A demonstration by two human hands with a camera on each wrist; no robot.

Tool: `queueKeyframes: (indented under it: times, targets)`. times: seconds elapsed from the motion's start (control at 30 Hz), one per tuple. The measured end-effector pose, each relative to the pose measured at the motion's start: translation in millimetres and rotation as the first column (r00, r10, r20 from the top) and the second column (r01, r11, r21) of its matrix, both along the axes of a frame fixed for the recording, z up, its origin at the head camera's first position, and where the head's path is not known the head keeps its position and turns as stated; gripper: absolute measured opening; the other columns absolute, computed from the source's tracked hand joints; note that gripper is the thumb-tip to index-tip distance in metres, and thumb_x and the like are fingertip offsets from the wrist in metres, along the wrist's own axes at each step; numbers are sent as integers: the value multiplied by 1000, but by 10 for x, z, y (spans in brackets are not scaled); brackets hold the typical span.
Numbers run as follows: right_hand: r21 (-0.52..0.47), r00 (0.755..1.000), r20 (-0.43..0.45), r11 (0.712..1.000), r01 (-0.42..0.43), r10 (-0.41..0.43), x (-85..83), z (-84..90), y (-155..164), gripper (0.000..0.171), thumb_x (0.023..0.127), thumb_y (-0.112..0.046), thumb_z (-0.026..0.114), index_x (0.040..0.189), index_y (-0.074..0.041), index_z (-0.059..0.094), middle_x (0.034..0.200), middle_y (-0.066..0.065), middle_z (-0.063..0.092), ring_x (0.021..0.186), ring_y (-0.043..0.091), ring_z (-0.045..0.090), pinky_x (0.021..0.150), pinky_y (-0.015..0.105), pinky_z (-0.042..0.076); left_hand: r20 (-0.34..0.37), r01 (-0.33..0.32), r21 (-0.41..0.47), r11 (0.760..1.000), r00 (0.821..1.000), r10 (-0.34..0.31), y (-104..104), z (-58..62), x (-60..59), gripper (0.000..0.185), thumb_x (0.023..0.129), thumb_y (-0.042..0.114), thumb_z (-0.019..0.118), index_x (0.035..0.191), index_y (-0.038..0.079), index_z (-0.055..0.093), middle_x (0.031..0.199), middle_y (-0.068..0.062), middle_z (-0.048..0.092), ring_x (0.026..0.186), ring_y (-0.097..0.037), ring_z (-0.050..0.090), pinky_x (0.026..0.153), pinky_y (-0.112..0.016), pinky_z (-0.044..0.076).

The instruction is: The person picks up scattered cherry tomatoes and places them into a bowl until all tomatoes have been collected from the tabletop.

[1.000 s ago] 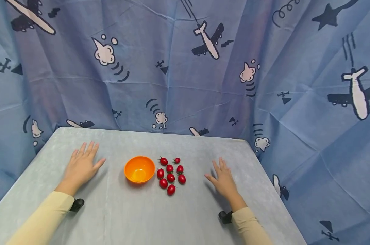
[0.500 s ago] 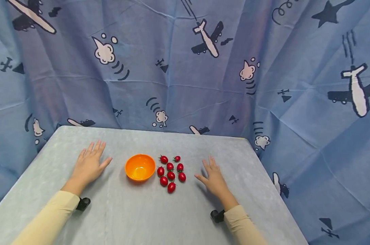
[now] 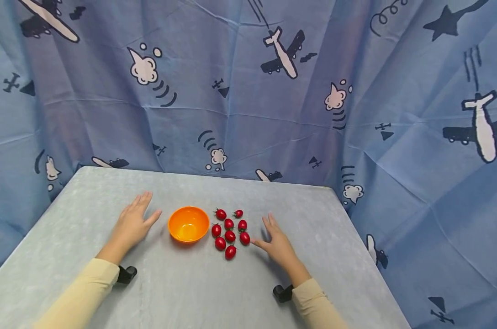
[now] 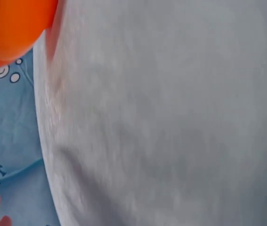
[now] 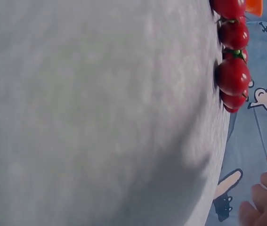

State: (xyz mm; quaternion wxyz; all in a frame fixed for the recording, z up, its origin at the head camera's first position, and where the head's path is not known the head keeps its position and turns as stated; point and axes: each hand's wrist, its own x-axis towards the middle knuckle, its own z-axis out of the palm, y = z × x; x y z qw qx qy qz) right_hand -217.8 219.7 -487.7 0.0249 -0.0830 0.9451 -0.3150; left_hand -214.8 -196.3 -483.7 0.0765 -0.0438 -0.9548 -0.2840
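Observation:
An orange bowl stands on the table, and nothing is seen inside it. Just right of it lie several cherry tomatoes, red, some with green stems. My left hand hovers left of the bowl with fingers extended, apart from it. To the right of the tomatoes is my right hand, fingers spread, its thumb tip close to the nearest tomato; whether they touch I cannot tell. In the left wrist view the bowl appears at the upper left. The right wrist view has the tomatoes at the upper right.
A pale grey cloth covers the table. Behind and to the right hangs a blue curtain printed with planes and clouds. Black wrist cameras are strapped near both sleeves.
Both hands have moved inward: the left one rightward toward the bowl, the right one leftward toward the tomatoes. The bowl and tomatoes keep their places.

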Motion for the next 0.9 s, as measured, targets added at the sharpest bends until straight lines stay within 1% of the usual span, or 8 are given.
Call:
queueKeyframes:
  times: [0.13, 0.23, 0.33, 0.43, 0.57, 0.7, 0.77, 0.9]
  targets:
    - [-62, 999, 29, 998, 21, -19, 34, -39, -47, 89, 83, -39, 79, 154, -8, 36, 165, 13, 22, 151, 37, 24, 119, 58, 28, 21, 15, 80, 997, 1000, -17, 80, -71, -23, 76, 101, 45, 51, 156, 0, 24, 162, -24, 23, 148, -47, 20, 119, -65, 16]
    - [-87, 999, 35, 996, 15, -12, 44, -67, -75, 88, 84, -39, 78, 154, -7, 36, 164, 13, 24, 150, 37, 26, 119, 58, 28, 40, 26, 184, 983, 999, -34, 132, -107, -39, 75, 101, 44, 52, 156, 1, 24, 163, -23, 21, 150, -45, 18, 120, -64, 16]
    - [-109, 999, 48, 994, 14, -8, 57, -81, -102, 87, 84, -39, 78, 153, -6, 36, 163, 12, 27, 150, 35, 27, 120, 56, 28, 67, 34, 297, 954, 996, -56, 181, -121, -46, 73, 102, 39, 53, 157, 2, 23, 164, -22, 19, 151, -44, 16, 122, -62, 15]
    - [-129, 998, 57, 992, 14, -7, 72, -88, -127, 87, 85, -39, 77, 152, -4, 37, 162, 14, 30, 149, 34, 29, 120, 54, 28, 117, 14, 384, 923, 991, -64, 231, -128, -43, 72, 103, 37, 52, 159, 7, 19, 166, -18, 15, 152, -42, 14, 122, -60, 14]
    - [-146, 998, 64, 989, 32, -23, 80, -98, -159, 84, 85, -40, 77, 151, -3, 39, 160, 13, 35, 148, 32, 32, 120, 51, 30, 184, -26, 447, 894, 981, -63, 292, -152, -36, 72, 103, 44, 49, 161, 15, 15, 167, -13, 12, 151, -43, 18, 122, -58, 18]
    - [-181, 998, 57, 982, 48, -38, 87, -102, -204, 82, 85, -38, 78, 149, -2, 42, 156, 14, 40, 146, 32, 36, 118, 50, 33, 230, -61, 512, 857, 971, -68, 356, -172, -21, 73, 103, 48, 48, 161, 17, 17, 166, -15, 16, 146, -47, 27, 119, -57, 28]
    - [-200, 997, 57, 978, 58, -47, 89, -106, -227, 81, 85, -37, 78, 148, -2, 44, 155, 15, 42, 145, 33, 38, 117, 50, 35, 244, -74, 550, 832, 967, -76, 386, -186, -20, 72, 102, 48, 48, 160, 17, 18, 166, -17, 18, 146, -47, 28, 118, -56, 31]
    - [-234, 995, 66, 968, 88, -75, 99, -108, -270, 77, 84, -35, 79, 147, -3, 47, 153, 17, 45, 142, 35, 43, 113, 50, 39, 241, -74, 608, 790, 966, -95, 431, -209, -26, 70, 103, 44, 48, 160, 14, 20, 165, -18, 21, 150, -39, 25, 119, -54, 29]
